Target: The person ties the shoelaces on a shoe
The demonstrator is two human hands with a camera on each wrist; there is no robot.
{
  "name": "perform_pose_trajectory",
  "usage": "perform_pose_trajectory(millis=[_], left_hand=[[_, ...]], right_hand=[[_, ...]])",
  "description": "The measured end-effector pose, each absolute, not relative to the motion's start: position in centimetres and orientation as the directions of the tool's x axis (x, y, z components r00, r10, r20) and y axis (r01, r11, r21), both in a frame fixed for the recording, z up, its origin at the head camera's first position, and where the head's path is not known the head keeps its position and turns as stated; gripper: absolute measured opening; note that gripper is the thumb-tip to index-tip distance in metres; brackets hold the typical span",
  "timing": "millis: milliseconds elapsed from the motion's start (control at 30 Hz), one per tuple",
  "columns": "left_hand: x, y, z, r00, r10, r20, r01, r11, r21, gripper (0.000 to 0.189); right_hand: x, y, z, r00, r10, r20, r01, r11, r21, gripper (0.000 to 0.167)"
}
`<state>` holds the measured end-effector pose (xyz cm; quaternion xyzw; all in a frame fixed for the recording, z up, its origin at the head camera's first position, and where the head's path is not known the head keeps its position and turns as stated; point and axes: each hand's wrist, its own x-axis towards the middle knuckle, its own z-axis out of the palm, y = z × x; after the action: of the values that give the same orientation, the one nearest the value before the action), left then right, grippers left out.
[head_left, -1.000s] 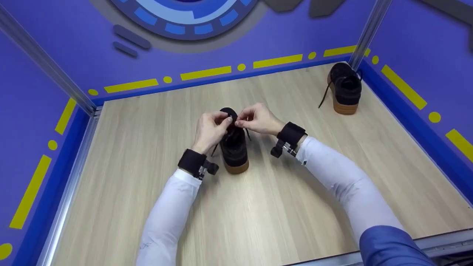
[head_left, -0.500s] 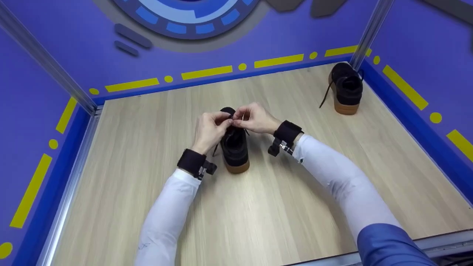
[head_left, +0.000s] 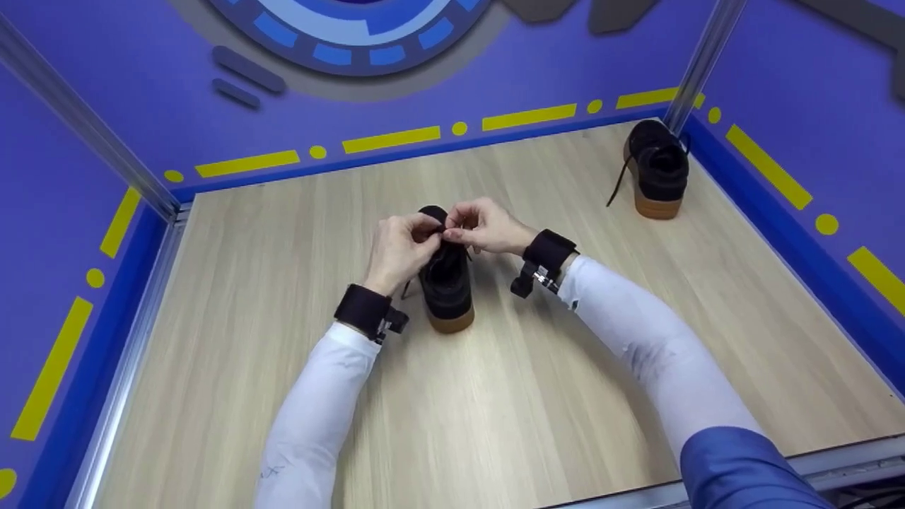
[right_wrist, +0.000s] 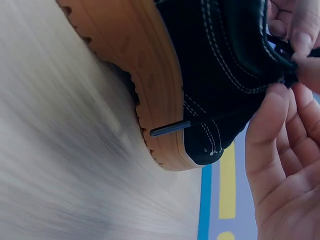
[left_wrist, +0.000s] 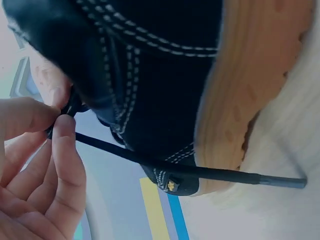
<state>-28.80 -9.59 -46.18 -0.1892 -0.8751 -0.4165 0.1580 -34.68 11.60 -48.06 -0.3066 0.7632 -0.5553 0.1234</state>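
White sleeves (head_left: 311, 417), dark smudges (head_left: 649, 359), blue upper sleeve (head_left: 739, 463), black wristbands (head_left: 362, 309), small silvery fittings (head_left: 543, 276)

Head view: high, facing forward and down across the surface (head_left: 551, 396). Wrist views: close, rolled sideways, facing opposite sides of one shared shoe (left_wrist: 162, 100).

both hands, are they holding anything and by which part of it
Yes, the shoelace: the left hand and right hand both pinch it, back from its tipped ends, which hang free. Whether at a knot cannot be told.

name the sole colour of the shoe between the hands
The sole is orange-tan, clearest in the right wrist view.
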Motion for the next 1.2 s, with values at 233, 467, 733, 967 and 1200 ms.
perform_pose_trajectory(millis=[233,467,733,967,1200], left_hand=[[-28.7,-9.2,-46.5,-0.856,0.189,0.480,0.485,0.611,0.625,0.009],[-28.5,-9.0,-46.8,-0.822,0.205,0.532,0.529,0.622,0.577,0.009],[-28.5,-8.9,-47.1,-0.794,0.221,0.567,0.564,0.618,0.548,0.010],[-28.6,-9.4,-47.2,-0.776,0.228,0.588,0.591,0.586,0.554,0.009],[-28.5,-9.3,-47.2,-0.789,0.192,0.583,0.569,0.586,0.577,0.006]], right_hand=[[-35.3,11.7,-47.9,-0.783,-0.621,0.043,-0.161,0.136,-0.977,0.021],[-36.0,11.9,-47.7,-0.737,-0.674,-0.057,-0.073,0.162,-0.984,0.015],[-35.9,11.7,-47.8,-0.691,-0.716,-0.095,0.015,0.117,-0.993,0.017],[-35.3,11.2,-47.4,-0.736,-0.671,-0.091,0.008,0.126,-0.992,0.016],[-35.1,11.6,-47.2,-0.777,-0.625,-0.070,0.035,0.068,-0.997,0.014]])
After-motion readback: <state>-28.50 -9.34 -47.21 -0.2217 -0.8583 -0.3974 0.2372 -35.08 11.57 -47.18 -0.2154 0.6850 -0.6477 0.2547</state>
